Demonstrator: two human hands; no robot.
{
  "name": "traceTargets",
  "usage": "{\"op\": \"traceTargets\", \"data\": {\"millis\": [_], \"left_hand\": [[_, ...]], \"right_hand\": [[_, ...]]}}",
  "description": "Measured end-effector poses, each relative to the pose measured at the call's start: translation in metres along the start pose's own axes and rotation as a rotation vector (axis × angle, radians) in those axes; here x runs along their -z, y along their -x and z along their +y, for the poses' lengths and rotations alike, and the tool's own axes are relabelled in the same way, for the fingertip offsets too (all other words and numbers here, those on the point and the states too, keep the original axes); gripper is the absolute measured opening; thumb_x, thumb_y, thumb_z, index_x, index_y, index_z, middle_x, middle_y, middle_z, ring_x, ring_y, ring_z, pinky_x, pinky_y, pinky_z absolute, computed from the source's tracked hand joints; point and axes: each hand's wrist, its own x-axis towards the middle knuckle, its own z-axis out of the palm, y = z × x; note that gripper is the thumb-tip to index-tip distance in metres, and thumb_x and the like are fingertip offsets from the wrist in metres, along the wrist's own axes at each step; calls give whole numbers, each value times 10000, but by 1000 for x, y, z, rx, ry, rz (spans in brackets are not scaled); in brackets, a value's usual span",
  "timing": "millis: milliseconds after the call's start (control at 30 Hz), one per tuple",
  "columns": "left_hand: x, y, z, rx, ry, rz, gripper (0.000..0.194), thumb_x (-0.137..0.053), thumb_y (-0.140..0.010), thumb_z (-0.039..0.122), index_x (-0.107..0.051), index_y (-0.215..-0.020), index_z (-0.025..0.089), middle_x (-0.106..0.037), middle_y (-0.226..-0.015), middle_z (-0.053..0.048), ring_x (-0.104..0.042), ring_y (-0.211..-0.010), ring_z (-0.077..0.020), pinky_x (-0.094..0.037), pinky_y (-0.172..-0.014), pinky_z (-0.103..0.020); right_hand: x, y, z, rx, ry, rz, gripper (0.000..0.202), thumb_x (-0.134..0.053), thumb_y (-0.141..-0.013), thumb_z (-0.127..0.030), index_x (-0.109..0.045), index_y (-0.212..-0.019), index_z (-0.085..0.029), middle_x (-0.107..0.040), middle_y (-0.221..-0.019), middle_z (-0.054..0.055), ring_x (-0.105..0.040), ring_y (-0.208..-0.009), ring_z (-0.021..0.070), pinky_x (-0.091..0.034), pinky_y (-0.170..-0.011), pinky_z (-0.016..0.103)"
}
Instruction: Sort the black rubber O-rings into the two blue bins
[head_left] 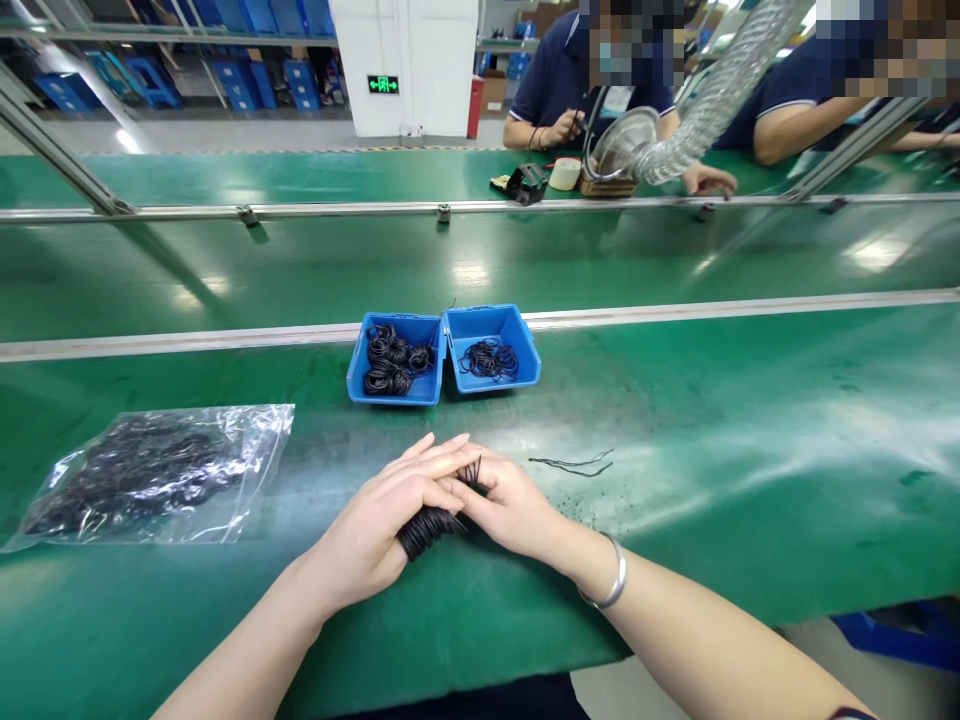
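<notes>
While the left hand (pixel 367 530) and right hand (pixel 517 505) grip the black coil (pixel 429 532), apparently bundling it, further handling should require aligned loops.

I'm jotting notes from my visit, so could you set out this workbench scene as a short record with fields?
left hand: around a black coil, with the right hand
right hand: fingers on the coil, silver bangle on the wrist
left bin: several black coils
right bin: loose-looking black strands
clear bag: tangled black material, exact kind unclear
bench: green, a few thin strands right of the hands
</notes>
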Motion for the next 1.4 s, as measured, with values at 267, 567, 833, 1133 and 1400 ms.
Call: {"op": "traceTargets", "data": {"millis": [267,567,833,1133,1400], "left_hand": [[8,0,1,158,-114,306,220,-573,-908,68,-646,-1048,221,-622,-1317,-103,-581,-1237,-224,-468,-1040,-405],[7,0,-6,248,-168,349,218,-558,-907,104,-714,-1008,218,-738,-949,-48,-691,-891,-178,-555,-815,-295],[3,-2,-5,304,-91,351,186,-628,-892,173,-756,-1009,242,-768,-904,-34,-721,-834,-181,-586,-747,-278],[0,-6,-1,609,432,485,141,-695,-864,251,-741,-970,170,-768,-832,-47,-752,-725,-189,-628,-696,-298],[0,-3,-6,622,323,456,163,-654,-898,255,-748,-1021,203,-766,-910,-38,-748,-795,-175,-620,-745,-283]], "right_hand": [[5,-3,-3,-142,-95,11,304,-562,-975,-345,-646,-735,-178,-521,-689,-13,-519,-669,129,-439,-677,271],[4,-2,-2,-218,-329,129,214,-666,-908,-383,-741,-854,-190,-528,-664,-16,-513,-667,141,-434,-678,302],[1,-2,-5,-276,-413,106,184,-789,-798,-329,-703,-732,-180,-547,-709,-25,-488,-621,103,-404,-605,264],[9,-7,-4,-477,-963,173,218,-786,-806,-329,-642,-767,-171,-563,-676,-33,-467,-579,87,-399,-549,234],[15,-8,-1,-507,-1092,201,125,-757,-842,-278,-700,-862,-169,-693,-1052,54,-673,-874,155,-520,-661,244]]}}
